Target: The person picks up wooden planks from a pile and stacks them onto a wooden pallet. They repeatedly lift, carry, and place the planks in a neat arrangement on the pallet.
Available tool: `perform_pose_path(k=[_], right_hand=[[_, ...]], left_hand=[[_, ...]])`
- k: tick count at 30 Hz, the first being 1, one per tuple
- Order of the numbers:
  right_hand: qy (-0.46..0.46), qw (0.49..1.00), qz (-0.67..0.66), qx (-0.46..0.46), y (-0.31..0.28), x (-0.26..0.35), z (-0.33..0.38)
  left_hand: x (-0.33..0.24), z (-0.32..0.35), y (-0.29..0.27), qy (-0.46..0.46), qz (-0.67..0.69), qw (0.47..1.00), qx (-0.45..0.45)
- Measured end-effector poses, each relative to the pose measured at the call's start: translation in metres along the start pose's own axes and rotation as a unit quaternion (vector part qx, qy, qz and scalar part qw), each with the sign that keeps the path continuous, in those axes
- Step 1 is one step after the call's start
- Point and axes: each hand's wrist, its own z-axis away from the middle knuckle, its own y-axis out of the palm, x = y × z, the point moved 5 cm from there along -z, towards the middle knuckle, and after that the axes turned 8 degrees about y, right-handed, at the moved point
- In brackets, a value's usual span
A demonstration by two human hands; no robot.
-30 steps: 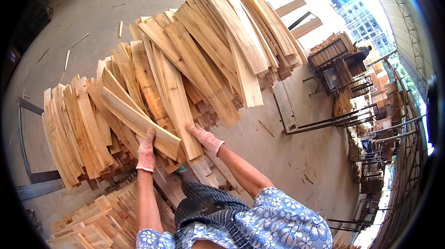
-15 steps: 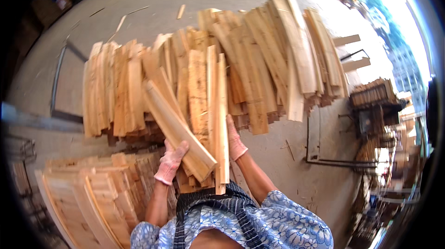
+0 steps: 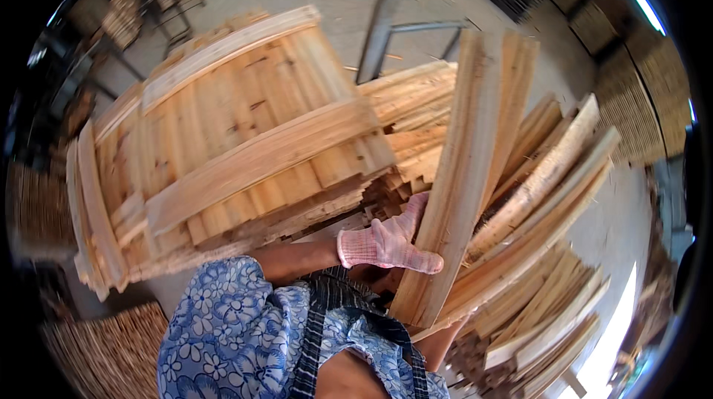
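My left hand [image 3: 390,239], in a pink knitted glove, grips the edge of a long, pale wooden board [image 3: 459,169], its thumb lying across the face. Behind that board, a second plank [image 3: 512,102] and several more, one with rough bark-like edges [image 3: 535,176], fan out to the right in the same bundle. The bundle rests close against my apron at its near end. My right forearm [image 3: 442,339] passes under the boards at the lower right; they hide my right hand.
At left stands a big stack of planks [image 3: 245,124] with boards laid across its top. More loose boards [image 3: 535,310] are piled at lower right. A grey metal post [image 3: 379,20] rises beyond, and bundled wood stacks [image 3: 627,109] line the far right.
My view has swung left, away from the long plank pile, toward the stack of planks. The bundle of boards has turned with me. My right hand has gone out of sight behind it.
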Motion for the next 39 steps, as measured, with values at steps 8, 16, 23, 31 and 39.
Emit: perform_pose_path(k=[8, 16, 23, 31, 39], right_hand=[[0.06, 0.945, 0.152, 0.285, 0.209, -0.017, -0.105], [0.152, 0.847, 0.278, 0.427, 0.339, -0.13, -0.131], [-0.109, 0.725, 0.549, 0.402, 0.425, -0.115, -0.069], [0.023, 0.763, 0.535, 0.362, 0.426, -0.075, -0.085], [0.077, 0.771, 0.55, 0.313, 0.417, -0.091, -0.099]], left_hand=[[-0.052, 0.05, -0.098, 0.097, 0.019, 0.971, -0.216], [-0.113, 0.14, -0.228, 0.027, -0.228, 0.846, -0.481], [-0.144, 0.222, -0.263, 0.053, -0.14, 0.797, -0.585], [-0.175, 0.335, -0.262, 0.123, -0.108, 0.733, -0.66], [-0.183, 0.356, -0.31, -0.406, -0.54, 0.577, -0.459]])
